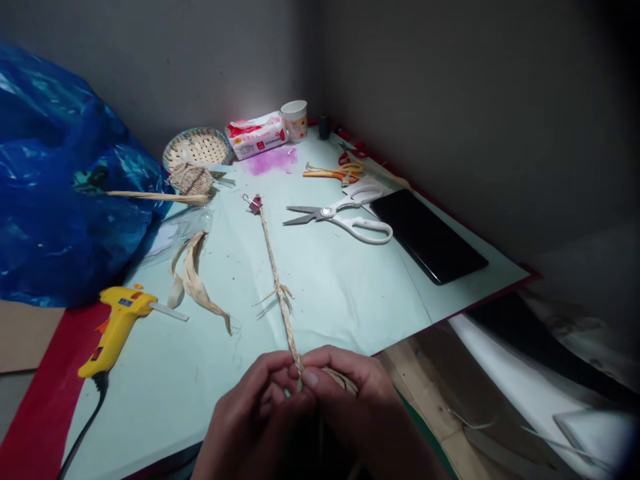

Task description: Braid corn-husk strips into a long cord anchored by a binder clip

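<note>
We are holding a plaited cord (281,303) that is running down the table (340,300) from a dark red clip (255,205) to us; our left hand (245,407) and right hand (365,393) are both pinching its near end, pale loose strands (344,381) showing beside the right. For an even plait, we should be keeping the cord taut and each crossing snug. White scissors (327,213) are lying to the right, dried strips (195,280) and a glue gun (116,327) to the left.

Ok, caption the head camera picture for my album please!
Left hand and right hand hold a braided cord, binder clip at far end.
</note>
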Demonstrator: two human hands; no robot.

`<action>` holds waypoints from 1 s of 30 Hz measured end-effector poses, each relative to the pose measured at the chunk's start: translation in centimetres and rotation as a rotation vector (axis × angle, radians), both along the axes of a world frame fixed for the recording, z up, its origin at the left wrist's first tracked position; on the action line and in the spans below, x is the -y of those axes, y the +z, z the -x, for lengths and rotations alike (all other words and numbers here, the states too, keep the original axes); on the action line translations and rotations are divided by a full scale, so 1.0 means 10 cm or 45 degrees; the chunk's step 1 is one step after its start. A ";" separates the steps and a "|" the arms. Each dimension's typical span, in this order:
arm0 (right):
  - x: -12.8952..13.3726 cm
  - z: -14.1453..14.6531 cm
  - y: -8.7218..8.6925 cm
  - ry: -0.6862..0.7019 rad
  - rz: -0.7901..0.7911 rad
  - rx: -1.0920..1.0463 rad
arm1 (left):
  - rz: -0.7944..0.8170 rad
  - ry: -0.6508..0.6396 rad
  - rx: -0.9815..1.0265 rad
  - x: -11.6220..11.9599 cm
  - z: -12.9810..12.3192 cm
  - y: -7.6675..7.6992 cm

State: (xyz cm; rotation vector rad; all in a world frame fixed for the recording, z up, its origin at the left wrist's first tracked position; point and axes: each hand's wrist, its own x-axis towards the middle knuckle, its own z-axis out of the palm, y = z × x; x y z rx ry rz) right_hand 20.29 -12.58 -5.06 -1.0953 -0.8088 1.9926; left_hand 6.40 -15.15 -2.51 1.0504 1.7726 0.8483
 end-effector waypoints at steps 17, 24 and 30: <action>0.00 -0.13 -0.01 0.134 -0.485 0.301 | 0.372 -0.093 0.744 -0.13 -0.02 0.08; 0.04 -0.12 -0.04 0.199 -0.437 0.389 | 0.335 0.107 0.877 -0.10 -0.11 0.01; 0.07 -0.12 -0.05 0.237 -0.483 0.599 | 0.283 0.094 0.833 -0.07 -0.12 0.03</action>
